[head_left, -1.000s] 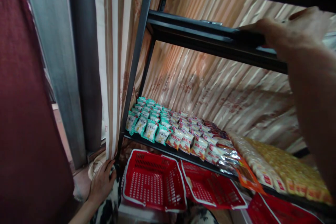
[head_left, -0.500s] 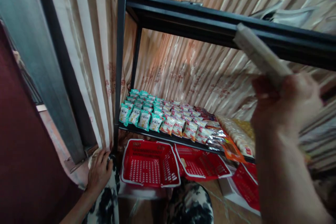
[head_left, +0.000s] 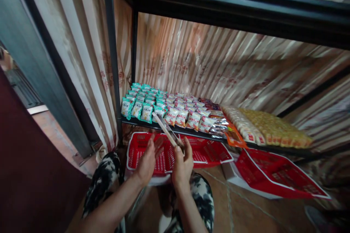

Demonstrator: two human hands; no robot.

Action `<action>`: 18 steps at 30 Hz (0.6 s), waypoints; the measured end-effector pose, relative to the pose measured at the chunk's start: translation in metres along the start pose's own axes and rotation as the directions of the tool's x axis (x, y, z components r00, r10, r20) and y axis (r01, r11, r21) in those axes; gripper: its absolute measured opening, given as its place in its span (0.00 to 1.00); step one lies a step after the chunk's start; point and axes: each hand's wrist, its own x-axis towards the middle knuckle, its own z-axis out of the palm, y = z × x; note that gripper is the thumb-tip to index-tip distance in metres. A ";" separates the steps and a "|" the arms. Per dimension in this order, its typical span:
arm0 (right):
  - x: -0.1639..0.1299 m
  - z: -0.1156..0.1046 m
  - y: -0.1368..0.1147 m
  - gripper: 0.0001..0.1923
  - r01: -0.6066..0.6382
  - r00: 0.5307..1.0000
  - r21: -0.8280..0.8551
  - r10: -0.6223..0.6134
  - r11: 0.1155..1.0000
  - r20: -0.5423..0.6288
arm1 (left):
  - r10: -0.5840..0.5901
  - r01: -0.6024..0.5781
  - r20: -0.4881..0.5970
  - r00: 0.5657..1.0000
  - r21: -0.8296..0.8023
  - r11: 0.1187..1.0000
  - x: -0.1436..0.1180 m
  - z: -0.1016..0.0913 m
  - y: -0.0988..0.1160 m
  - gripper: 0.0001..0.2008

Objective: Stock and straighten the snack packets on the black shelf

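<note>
My right hand grips the lower end of a thin flat slab with a pale edge. One face of the slab looks dark, and its kind is not clear. It tilts up and left, in front of the snack shelf. To its left, my left hand is slightly blurred, fingers stretched out and nothing in it. Behind both hands stand a red basket with a white rim and a second red basket. Beyond them, small teal snack packets and white-and-orange packets sit in rows.
The black shelf frame rises at the left, with an upper beam across the top. Further right on the low shelf lie an orange packet and yellow bagged goods. Another red basket rests on the floor at right.
My right hand has come down and left with the slab, from the upper right to above the baskets. My left hand has left my knee and moved right, close to the slab.
</note>
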 end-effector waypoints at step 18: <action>0.053 0.031 0.070 0.34 0.620 0.783 -0.323 -0.538 0.715 0.311 | -0.264 0.298 0.167 0.950 -0.230 0.927 0.105 -0.038 0.011 0.30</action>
